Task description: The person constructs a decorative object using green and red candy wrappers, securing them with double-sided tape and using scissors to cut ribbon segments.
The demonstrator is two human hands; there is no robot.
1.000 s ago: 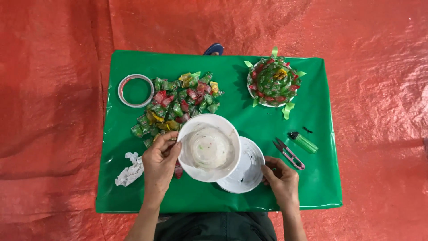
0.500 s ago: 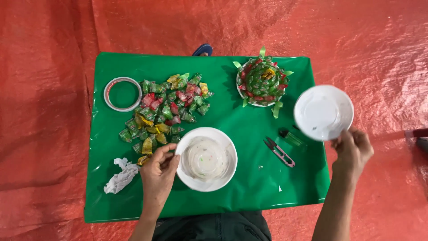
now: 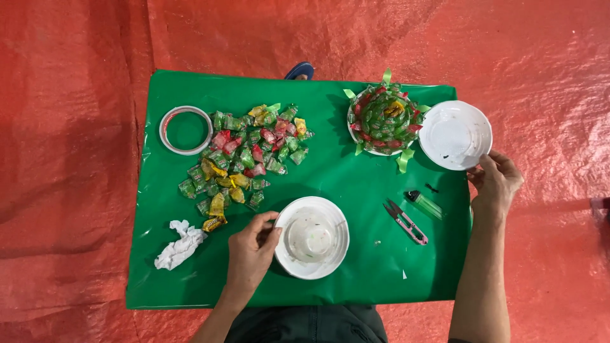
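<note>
Now our left hand (image 3: 251, 254) pinches the white bowl (image 3: 311, 237) rim, steadying it lower centre, while right-hand (image 3: 497, 181) fingers grip the plate (image 3: 455, 134) edge upper right

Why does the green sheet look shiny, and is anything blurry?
Head view: light from above glints off the glossy green sheet, mostly in creases near the sweets; soft shadows sit under the left hand and white bowl; the picture is sharp, and the right hand looks crisp too.

Bare green sheet (image 3: 330, 171) between candy pile (image 3: 244, 159) and candy-covered plate (image 3: 384, 121)
</note>
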